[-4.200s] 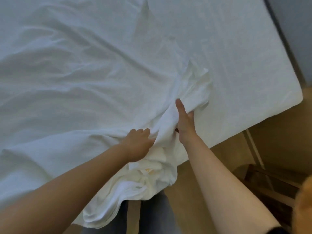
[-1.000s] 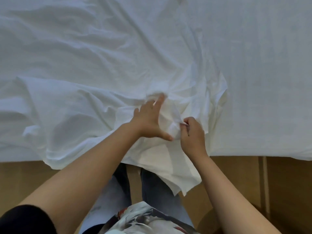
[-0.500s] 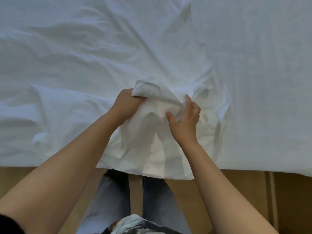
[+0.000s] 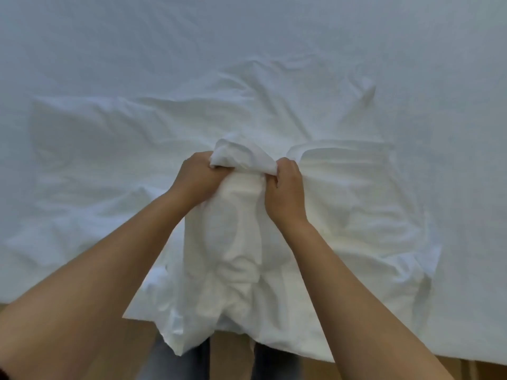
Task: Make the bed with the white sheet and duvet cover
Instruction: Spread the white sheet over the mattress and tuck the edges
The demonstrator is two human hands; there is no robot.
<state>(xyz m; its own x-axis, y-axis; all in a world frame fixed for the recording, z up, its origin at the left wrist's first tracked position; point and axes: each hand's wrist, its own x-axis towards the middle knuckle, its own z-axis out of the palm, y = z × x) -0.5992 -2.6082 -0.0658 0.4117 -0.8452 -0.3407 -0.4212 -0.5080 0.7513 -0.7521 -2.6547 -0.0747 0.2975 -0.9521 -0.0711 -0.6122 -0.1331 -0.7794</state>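
The left hand (image 4: pixel 197 178) has its fingers curled tight round a raised fold of the white duvet cover (image 4: pixel 241 242). The cover lies crumpled on the white sheet (image 4: pixel 411 50) at the near edge of the bed (image 4: pixel 466 338) and hangs over that edge. The right hand (image 4: pixel 285 194), close by, grips the same fold.

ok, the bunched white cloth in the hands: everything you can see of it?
The white cloth is thin, soft, creased fabric, crumpled into a loose heap on the near edge of the bed. A raised fold at its top is gripped by the left hand and the right hand, close together. Its lower part hangs over the bed edge, above the floor. Sheet or duvet cover: cannot tell.
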